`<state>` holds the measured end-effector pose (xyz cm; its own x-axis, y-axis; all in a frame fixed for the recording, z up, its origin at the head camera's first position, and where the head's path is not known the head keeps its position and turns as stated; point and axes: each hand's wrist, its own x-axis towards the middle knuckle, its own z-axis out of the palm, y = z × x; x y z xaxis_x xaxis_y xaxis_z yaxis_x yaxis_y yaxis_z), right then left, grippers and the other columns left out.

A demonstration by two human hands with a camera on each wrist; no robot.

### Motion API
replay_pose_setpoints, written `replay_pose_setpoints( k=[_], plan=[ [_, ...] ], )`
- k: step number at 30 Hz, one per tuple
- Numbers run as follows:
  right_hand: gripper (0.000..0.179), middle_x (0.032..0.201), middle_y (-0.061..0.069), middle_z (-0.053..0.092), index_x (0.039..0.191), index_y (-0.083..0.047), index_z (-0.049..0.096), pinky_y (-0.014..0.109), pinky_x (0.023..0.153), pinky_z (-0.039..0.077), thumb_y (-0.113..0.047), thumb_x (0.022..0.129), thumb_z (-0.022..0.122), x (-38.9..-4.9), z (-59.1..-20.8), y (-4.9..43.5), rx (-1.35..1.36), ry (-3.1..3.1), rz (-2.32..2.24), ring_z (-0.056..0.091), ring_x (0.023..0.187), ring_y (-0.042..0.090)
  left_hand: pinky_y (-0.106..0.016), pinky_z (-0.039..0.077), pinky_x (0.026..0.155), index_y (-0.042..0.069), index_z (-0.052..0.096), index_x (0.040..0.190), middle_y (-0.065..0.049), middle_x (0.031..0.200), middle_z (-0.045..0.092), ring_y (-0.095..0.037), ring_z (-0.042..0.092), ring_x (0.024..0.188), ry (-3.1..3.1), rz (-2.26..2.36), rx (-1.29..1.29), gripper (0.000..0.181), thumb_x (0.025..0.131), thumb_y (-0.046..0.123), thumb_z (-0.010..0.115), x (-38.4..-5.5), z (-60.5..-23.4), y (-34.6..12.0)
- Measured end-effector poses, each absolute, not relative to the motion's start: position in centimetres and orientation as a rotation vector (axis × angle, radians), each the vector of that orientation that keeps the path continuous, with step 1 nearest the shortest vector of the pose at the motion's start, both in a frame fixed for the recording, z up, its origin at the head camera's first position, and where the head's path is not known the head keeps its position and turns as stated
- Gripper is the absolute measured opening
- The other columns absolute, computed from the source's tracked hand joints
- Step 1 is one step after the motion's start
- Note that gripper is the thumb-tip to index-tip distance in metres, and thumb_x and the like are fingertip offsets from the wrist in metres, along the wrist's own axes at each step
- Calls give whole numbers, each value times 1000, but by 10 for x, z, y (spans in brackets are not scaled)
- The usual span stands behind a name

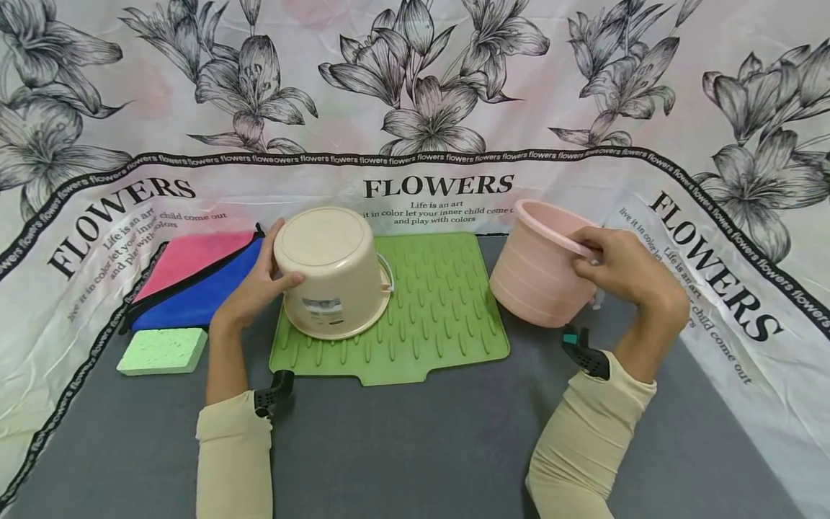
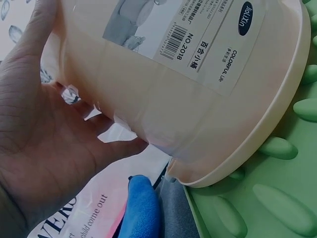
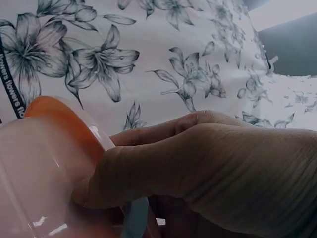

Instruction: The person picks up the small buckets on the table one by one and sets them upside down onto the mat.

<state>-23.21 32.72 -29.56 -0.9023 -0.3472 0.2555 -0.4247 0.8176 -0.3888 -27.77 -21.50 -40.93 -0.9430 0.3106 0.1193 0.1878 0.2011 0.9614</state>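
A cream bucket (image 1: 331, 281) stands upside down on the left part of the green drying mat (image 1: 447, 303), its label and side handle showing. My left hand (image 1: 259, 281) grips it from the left, thumb on the front near the base; in the left wrist view the left hand (image 2: 54, 134) cups the side of the bucket (image 2: 148, 94). To the right of the mat, a pink bucket (image 1: 541, 267) is tilted with its mouth up. My right hand (image 1: 625, 267) pinches its rim; in the right wrist view the thumb presses the outer wall of the pink bucket (image 3: 34, 173).
Left of the mat lie a pink and blue cloth (image 1: 194, 288) with black edging and a light green sponge (image 1: 162, 351). Behind rises a flower-printed sheet (image 1: 441, 144). Everything stands on a grey tabletop (image 1: 402, 447).
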Motion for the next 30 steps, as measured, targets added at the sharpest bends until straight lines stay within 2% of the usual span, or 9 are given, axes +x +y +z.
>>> replay_pose_setpoints(
  k=[3, 7, 11, 15, 18, 21, 24, 26, 30],
  plan=[
    [24, 97, 18, 74, 115, 6, 73, 13, 64, 43, 5, 92, 69, -230, -296, 328, 634, -2800, 716, 52, 76, -1, -67, 9, 131, 36, -7, 168, -6, 178, 1, -30, 3, 166, 2354, 1844, 482, 100, 102, 13, 64, -277, -407, -213],
    [27, 100, 21, 74, 119, 7, 72, 9, 66, 45, 5, 92, 70, -228, -298, 326, 695, -2751, 798, 54, 76, -6, -71, 13, 128, 40, -7, 167, -4, 178, 0, -34, 5, 166, 2366, 1823, 438, 101, 101, 17, 66, -273, -407, -214],
    [30, 110, 26, 75, 123, 8, 70, 1, 78, 45, 7, 93, 70, -224, -295, 322, 746, -2677, 879, 57, 90, -16, -70, 16, 129, 40, -7, 167, -3, 178, 1, -34, 8, 166, 2384, 1800, 414, 102, 101, 21, 68, -271, -403, -214],
    [34, 114, 24, 75, 124, 6, 71, 0, 84, 45, 10, 91, 70, -223, -292, 317, 808, -2575, 908, 56, 100, -19, -66, 17, 130, 36, -9, 168, -4, 178, 4, -31, 10, 166, 2421, 1760, 424, 104, 101, 20, 68, -272, -397, -213],
    [38, 114, 16, 76, 127, 3, 71, 2, 83, 47, 12, 89, 71, -224, -291, 313, 843, -2513, 926, 58, 99, -16, -70, 11, 129, 36, -13, 167, -6, 178, -2, -32, 2, 166, 2489, 1671, 403, 105, 101, 31, 68, -269, -392, -216],
    [43, 116, -8, 74, 129, 2, 71, 3, 84, 50, 14, 88, 72, -226, -291, 307, 884, -2460, 972, 62, 99, -12, -74, -5, 127, 39, -15, 166, -5, 178, -11, -37, -10, 165, 2582, 1596, 367, 105, 99, 53, 65, -263, -387, -221],
    [45, 117, -25, 68, 129, 4, 70, 4, 87, 51, 18, 86, 71, -226, -290, 304, 929, -2389, 1047, 64, 99, -8, -73, -22, 122, 35, -10, 168, -7, 177, -16, -39, -22, 162, 2746, 1537, 367, 108, 94, 74, 57, -257, -380, -221],
    [45, 119, -27, 68, 127, 7, 70, 5, 87, 52, 22, 84, 69, -225, -289, 303, 964, -2319, 1109, 65, 99, -6, -69, -29, 120, 30, -3, 170, -10, 177, -15, -39, -26, 161, 2891, 1514, 383, 112, 89, 83, 53, -255, -373, -215],
    [38, 121, -16, 74, 122, 15, 69, 8, 85, 54, 22, 85, 69, -225, -289, 304, 1061, -2147, 1205, 67, 98, -1, -65, -30, 121, 26, 11, 170, -12, 177, -12, -38, -30, 160, 3155, 1466, 422, 125, 76, 99, 46, -255, -359, -192]
  ],
)
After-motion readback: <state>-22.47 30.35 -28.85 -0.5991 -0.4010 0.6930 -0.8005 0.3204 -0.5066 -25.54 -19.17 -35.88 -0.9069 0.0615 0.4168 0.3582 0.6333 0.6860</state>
